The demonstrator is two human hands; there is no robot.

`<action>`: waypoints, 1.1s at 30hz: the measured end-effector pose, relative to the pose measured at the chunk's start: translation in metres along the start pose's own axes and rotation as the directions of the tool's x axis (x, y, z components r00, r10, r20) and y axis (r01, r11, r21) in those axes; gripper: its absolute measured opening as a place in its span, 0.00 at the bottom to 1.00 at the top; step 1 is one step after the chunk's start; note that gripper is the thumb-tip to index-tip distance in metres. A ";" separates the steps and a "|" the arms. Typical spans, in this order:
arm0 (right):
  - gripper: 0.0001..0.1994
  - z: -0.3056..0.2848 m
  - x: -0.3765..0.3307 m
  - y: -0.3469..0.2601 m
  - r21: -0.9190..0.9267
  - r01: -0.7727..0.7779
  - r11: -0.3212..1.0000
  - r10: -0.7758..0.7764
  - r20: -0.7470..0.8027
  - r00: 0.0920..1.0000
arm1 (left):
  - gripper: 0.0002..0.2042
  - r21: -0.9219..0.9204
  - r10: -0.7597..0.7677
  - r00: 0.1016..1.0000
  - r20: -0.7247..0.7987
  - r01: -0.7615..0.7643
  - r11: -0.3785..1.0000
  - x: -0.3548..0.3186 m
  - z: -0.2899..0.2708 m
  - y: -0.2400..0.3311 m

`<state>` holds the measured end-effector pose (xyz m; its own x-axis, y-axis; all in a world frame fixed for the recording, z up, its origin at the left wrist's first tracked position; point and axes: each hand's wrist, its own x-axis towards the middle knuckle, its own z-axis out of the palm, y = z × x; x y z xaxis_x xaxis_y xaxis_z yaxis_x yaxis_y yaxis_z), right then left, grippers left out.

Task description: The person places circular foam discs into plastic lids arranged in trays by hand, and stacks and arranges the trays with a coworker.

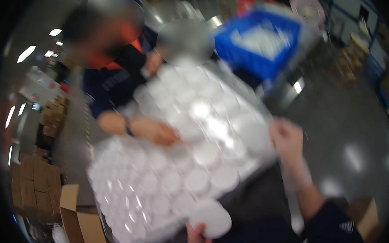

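Observation:
At the lower middle, my left hand [198,241] grips a white round disc [211,218], thumb over its near edge; it looks like a lid, but blur hides its exact kind. My right hand [288,138] is at the right edge of the table, beside the spread of white round pieces [197,180]. Its fingers look bent but are smeared by motion, so whether they hold anything does not show. Rows of these pieces cover the table, many under shiny clear plastic. Across from me, a co-worker's hand [160,133] reaches in over the middle of them.
A blue crate [271,66] with whitish, clear contents stands at the far right, near a pink fan [307,11]. Stacked brown cartons [37,185] and an open cardboard box [79,219] lie to the left. Another carton [362,216] is at the lower right.

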<state>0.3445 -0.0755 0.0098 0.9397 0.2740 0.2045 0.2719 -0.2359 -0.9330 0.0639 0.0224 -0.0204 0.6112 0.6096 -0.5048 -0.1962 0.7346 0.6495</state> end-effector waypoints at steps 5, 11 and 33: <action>0.05 0.059 0.077 -0.055 0.188 0.152 0.970 -0.166 0.060 0.984 | 0.30 0.023 0.177 0.964 0.200 -0.185 0.982 0.045 0.031 0.055; 0.06 0.089 0.067 -0.067 -0.094 0.417 0.904 -0.389 0.224 0.894 | 0.31 0.037 0.201 0.969 0.141 -0.208 0.977 0.036 0.043 0.057; 0.11 -0.006 -0.048 0.015 -0.546 0.826 0.139 -0.100 0.822 0.560 | 0.29 0.016 0.019 0.998 -0.060 -0.018 1.000 0.002 0.031 -0.040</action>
<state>0.3050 -0.0980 -0.0116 0.3287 0.9437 -0.0357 0.9274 -0.3155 0.2011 0.0967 -0.0150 -0.0297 0.5602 0.6400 -0.5259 -0.1946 0.7188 0.6674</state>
